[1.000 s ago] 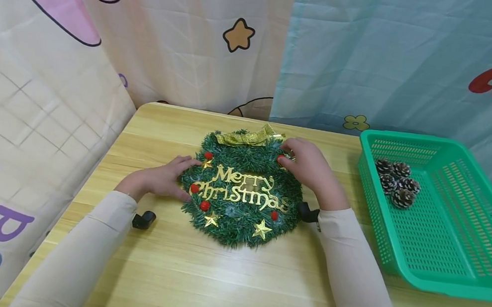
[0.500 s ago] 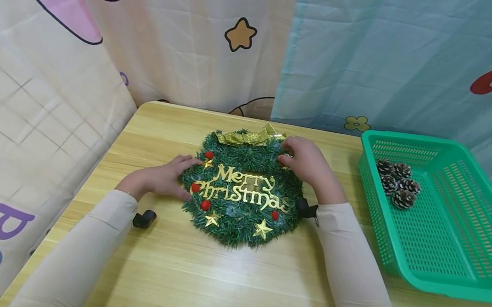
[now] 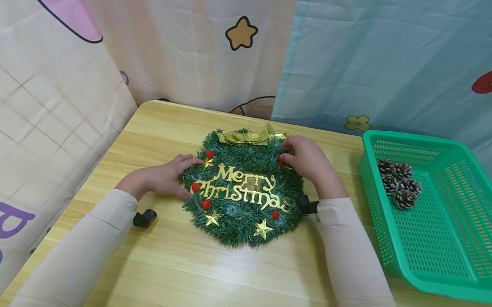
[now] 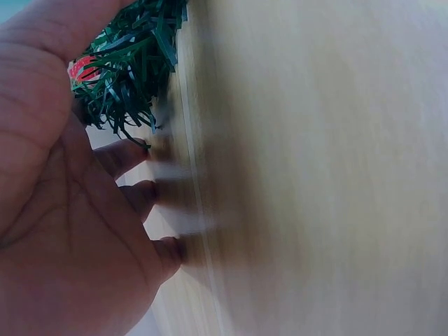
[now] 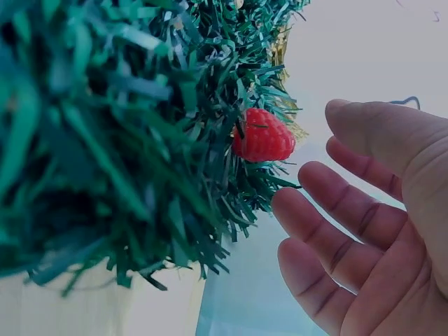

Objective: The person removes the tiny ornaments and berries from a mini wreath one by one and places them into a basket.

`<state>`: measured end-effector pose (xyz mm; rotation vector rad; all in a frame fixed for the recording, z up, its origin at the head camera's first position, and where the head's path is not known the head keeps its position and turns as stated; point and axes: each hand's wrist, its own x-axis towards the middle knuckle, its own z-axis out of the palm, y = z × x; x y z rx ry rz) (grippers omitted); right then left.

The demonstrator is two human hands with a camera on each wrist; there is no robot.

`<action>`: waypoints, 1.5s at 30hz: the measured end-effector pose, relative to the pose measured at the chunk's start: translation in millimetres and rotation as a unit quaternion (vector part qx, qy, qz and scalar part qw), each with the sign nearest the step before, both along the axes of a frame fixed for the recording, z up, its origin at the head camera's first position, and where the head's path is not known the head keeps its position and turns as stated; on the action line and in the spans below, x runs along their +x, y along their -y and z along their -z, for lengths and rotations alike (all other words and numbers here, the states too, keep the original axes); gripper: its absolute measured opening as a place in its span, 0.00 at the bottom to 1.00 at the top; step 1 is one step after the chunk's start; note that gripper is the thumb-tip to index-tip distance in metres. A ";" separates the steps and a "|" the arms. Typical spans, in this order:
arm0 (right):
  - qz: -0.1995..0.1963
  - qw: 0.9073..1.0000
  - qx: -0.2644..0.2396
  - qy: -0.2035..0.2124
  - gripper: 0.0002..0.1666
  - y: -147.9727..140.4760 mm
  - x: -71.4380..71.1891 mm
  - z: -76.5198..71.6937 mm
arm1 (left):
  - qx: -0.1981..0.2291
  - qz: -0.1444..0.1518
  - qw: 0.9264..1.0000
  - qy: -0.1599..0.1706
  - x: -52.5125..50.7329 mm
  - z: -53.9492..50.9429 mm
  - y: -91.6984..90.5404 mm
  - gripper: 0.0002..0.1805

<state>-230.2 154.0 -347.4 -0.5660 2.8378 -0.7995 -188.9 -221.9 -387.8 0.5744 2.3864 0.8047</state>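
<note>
A green tinsel wreath (image 3: 238,227) lies on the wooden table, with gold "Merry Christmas" lettering (image 3: 247,188) across its middle. Gold stars (image 3: 262,229) and red berries (image 3: 206,205) dot the wreath, and a gold ribbon bow (image 3: 250,136) sits along its top. My left hand (image 3: 160,177) rests at the wreath's left edge with its fingers spread. At the upper right of the wreath is my right hand (image 3: 306,160), fingers loosely bent. In the right wrist view, a bumpy red berry (image 5: 264,136) sits in the tinsel, just apart from those fingertips, which hold nothing.
To the right stands a green plastic basket (image 3: 435,283) with several pinecones (image 3: 404,199) in its left part. Printed curtains (image 3: 194,43) hang behind and left of the table (image 3: 214,285). A black wrist camera (image 3: 144,218) sits beneath the left wrist.
My right hand shifts slightly at the upper-right berry, which was covered half a second ago and shows again beside the thumb. My left hand stays in place.
</note>
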 end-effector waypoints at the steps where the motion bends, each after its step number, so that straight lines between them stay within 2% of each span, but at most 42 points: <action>1: -0.001 1.000 0.002 0.000 0.19 -0.3 -0.7 0.5 | 0.001 -0.001 1.000 0.000 0.1 -0.1 0.0 0.56; 12: -0.007 1.000 0.010 0.008 0.15 0.8 -2.1 5.2 | -0.004 -0.002 1.000 -0.002 0.5 0.1 0.0 0.55; 27: -0.026 1.000 0.013 0.000 0.12 0.3 -4.8 11.9 | -0.011 0.001 1.000 -0.007 1.2 0.5 0.4 0.55; 45: -0.020 0.999 0.025 0.014 0.08 2.3 -6.4 14.6 | -0.013 0.000 1.000 -0.011 0.1 0.1 0.7 0.55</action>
